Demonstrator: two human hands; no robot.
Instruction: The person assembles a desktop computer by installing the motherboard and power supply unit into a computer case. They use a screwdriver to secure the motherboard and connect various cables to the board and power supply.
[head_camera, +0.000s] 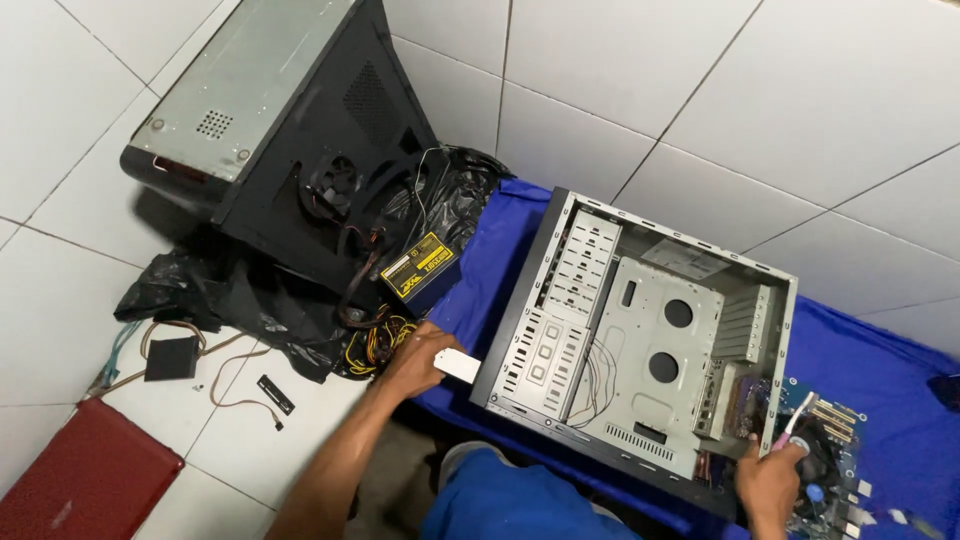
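The left hand (415, 358) is closed around a small white flat object (457, 365), held just beside the front edge of the open computer case (640, 350). The case lies on its side at about two o'clock from that hand, its long axis running from nine o'clock toward three. The right hand (768, 482), at the case's five o'clock corner, grips a pink-handled brush (792, 424) over a motherboard (835, 440); this hand is nearer the board. Everything rests on a blue cloth (880, 360) spread over a white tiled floor (60, 290). At eleven o'clock stand a second black case (290, 120) and a loose power supply (420, 268).
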